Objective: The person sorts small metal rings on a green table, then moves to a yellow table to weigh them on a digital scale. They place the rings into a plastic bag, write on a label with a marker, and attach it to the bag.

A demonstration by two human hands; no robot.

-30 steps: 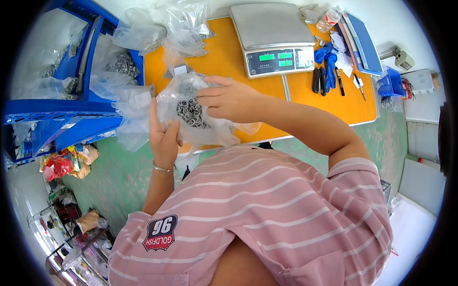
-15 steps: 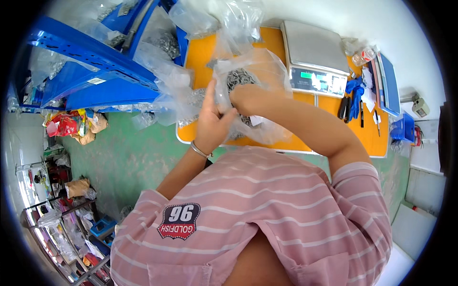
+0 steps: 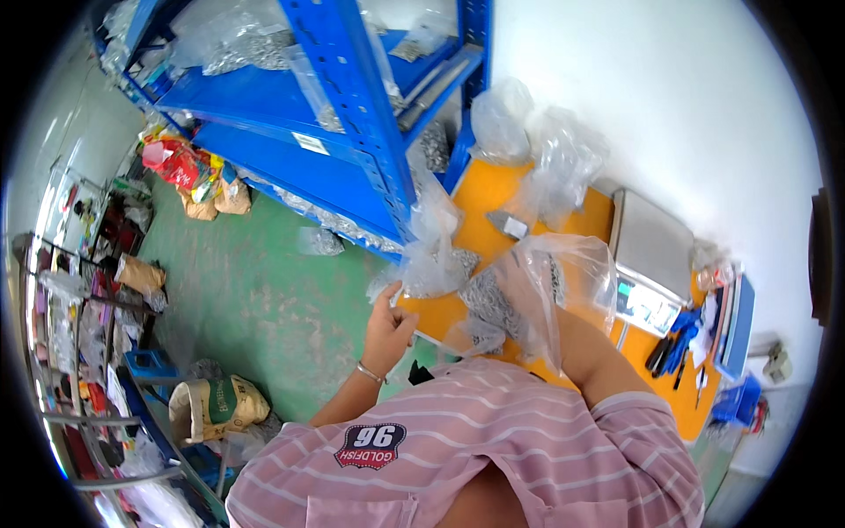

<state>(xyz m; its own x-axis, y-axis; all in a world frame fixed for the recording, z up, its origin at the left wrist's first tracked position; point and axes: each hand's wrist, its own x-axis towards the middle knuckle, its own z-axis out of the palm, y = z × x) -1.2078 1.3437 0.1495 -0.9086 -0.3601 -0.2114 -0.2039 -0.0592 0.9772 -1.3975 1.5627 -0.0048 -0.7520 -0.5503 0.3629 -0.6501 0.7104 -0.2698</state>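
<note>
My right hand (image 3: 521, 289) reaches inside a large clear plastic bag (image 3: 585, 264) on the orange table. Small grey metal pieces (image 3: 488, 304) lie in the bag beside it. Plastic and metal hide its fingers, so its grip does not show. My left hand (image 3: 387, 333), with a bracelet at the wrist, hovers off the table's left edge. Its index finger stretches out and nothing shows in it. Just past its fingertips stands another clear bag (image 3: 440, 264) of metal pieces. A smaller clear bag (image 3: 475, 336) lies at the table's near edge.
A blue metal shelf (image 3: 352, 114) with bagged metal parts stands at the left of the orange table (image 3: 488, 189). On the table's right are a scale (image 3: 651, 251), blue-handled tools (image 3: 678, 339) and folders (image 3: 735, 326). An open sack (image 3: 220, 409) sits on the green floor.
My left hand has let go of the bag and moved left, away from it. My right hand stays inside the bag. The view has turned left, showing more shelf and floor.
</note>
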